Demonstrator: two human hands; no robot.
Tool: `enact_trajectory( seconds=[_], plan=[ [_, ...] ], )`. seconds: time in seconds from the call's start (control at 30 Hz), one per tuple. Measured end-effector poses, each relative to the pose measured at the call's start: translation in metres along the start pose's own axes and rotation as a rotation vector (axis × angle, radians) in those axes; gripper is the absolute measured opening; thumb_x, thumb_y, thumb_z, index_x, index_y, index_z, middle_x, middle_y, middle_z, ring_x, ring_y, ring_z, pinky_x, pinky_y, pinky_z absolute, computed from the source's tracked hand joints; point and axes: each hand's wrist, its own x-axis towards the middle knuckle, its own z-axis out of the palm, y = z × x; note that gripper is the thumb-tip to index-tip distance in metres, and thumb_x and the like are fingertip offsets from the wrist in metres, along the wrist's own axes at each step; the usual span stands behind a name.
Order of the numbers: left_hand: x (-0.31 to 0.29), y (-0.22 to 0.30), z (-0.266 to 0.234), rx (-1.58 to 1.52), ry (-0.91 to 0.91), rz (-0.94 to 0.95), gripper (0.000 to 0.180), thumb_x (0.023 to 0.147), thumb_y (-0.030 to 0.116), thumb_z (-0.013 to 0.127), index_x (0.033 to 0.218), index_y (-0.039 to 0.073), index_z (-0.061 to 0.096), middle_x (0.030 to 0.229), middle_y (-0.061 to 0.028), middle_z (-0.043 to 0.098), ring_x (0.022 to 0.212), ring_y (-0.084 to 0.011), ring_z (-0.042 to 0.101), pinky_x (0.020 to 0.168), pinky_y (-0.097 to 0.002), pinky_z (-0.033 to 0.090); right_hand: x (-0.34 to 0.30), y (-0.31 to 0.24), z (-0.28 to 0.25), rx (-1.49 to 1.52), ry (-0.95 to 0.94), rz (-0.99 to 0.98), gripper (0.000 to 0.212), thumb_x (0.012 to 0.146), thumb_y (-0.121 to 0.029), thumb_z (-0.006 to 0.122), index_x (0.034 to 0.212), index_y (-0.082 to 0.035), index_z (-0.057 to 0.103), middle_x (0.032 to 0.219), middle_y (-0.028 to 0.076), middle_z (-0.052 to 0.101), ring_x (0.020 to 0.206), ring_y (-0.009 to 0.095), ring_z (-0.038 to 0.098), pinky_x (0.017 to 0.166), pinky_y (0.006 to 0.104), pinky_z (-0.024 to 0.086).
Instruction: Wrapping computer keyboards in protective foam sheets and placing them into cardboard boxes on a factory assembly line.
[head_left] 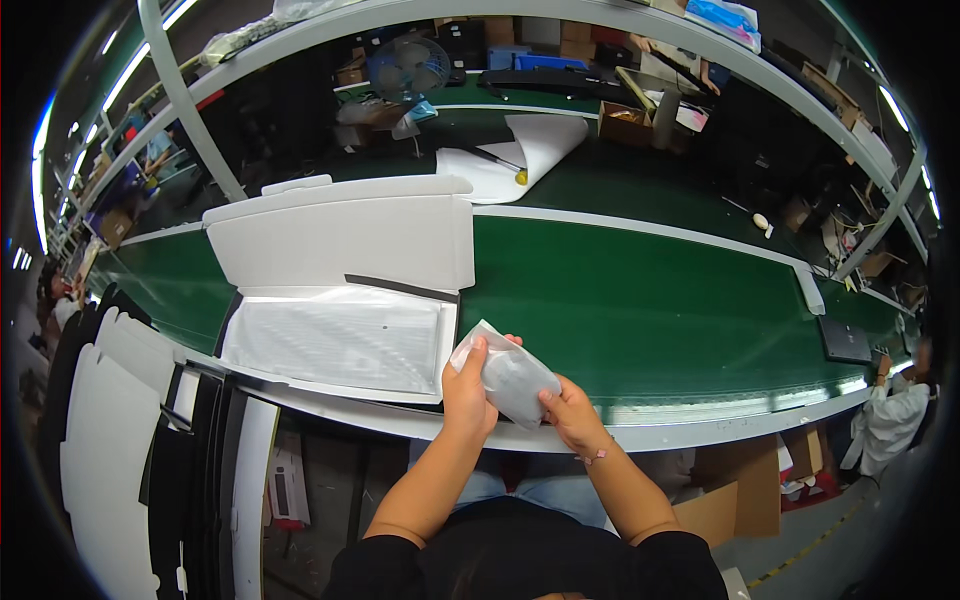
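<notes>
Pouch-handling step, seemingly: your left hand (467,392) and right hand (570,412) grip the translucent pouch (513,385) beside the open carton (340,235); next move likely needs steady support.

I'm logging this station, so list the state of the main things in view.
White box: open, lid raised
Flat item: wrapped, inside the box
Packet: tilted, held in both hands
Left hand: gripping the packet
Right hand: gripping the packet
White sheet: partly curled over
Fan: cannot tell whether running
</notes>
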Motion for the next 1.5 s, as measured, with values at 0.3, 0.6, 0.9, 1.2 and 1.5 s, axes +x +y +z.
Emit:
enact_trajectory(
  seconds=[0.3, 0.6, 0.9, 1.2, 1.5],
  plan=[
    [-0.009, -0.018, -0.002, 0.258, 0.005, 0.092, 0.039, 0.082, 0.014, 0.059, 0.114, -0.001, 0.043, 0.101, -0.0139, 0.056, 0.087, -0.0177, 0.055, 0.077, -0.0250, 0.043, -0.010, -0.023, 0.016, -0.224, 0.101, -0.354, 0.029, 0.088, -0.015, 0.050, 0.112, 0.000, 0.045, 0.102, 0.009, 0.053, 0.086, 0.013, 0.050, 0.078, 0.0237, 0.039],
    [-0.014, -0.022, 0.011, 0.338, -0.073, -0.023, 0.041, 0.079, 0.006, 0.059, 0.116, -0.002, 0.042, 0.102, -0.0132, 0.056, 0.090, -0.0180, 0.055, 0.083, -0.0265, 0.042, -0.009, -0.020, 0.010, -0.576, 0.302, -0.489, 0.018, 0.087, -0.015, 0.051, 0.097, -0.001, 0.048, 0.085, 0.006, 0.053, 0.071, 0.012, 0.047, 0.065, 0.0238, 0.040],
    [-0.009, -0.035, -0.009, 0.098, -0.203, -0.243, 0.041, 0.078, 0.003, 0.059, 0.116, -0.002, 0.043, 0.104, -0.0140, 0.056, 0.092, -0.0190, 0.055, 0.084, -0.0276, 0.042, -0.001, -0.027, 0.017, -0.465, 0.463, -0.811, 0.014, 0.086, -0.015, 0.052, 0.085, -0.001, 0.051, 0.070, 0.003, 0.052, 0.060, 0.011, 0.042, 0.055, 0.0235, 0.037],
    [-0.012, -0.046, 0.003, 0.242, -0.106, -0.127, 0.041, 0.076, 0.002, 0.060, 0.114, -0.003, 0.045, 0.105, -0.0145, 0.056, 0.093, -0.0199, 0.055, 0.085, -0.0276, 0.042, -0.010, -0.041, 0.007, -0.690, 0.425, -0.614, 0.011, 0.085, -0.011, 0.052, 0.088, -0.001, 0.052, 0.074, 0.005, 0.053, 0.062, 0.013, 0.044, 0.059, 0.0250, 0.039],
    [-0.012, -0.053, 0.012, 0.446, 0.104, 0.102, 0.036, 0.077, 0.003, 0.061, 0.109, -0.004, 0.046, 0.101, -0.0143, 0.057, 0.089, -0.0205, 0.056, 0.078, -0.0274, 0.045, 0.009, -0.045, 0.001, -0.430, 0.630, -0.755, 0.017, 0.081, -0.007, 0.054, 0.096, 0.000, 0.052, 0.096, 0.010, 0.053, 0.082, 0.018, 0.050, 0.073, 0.0274, 0.042]
  ],
)
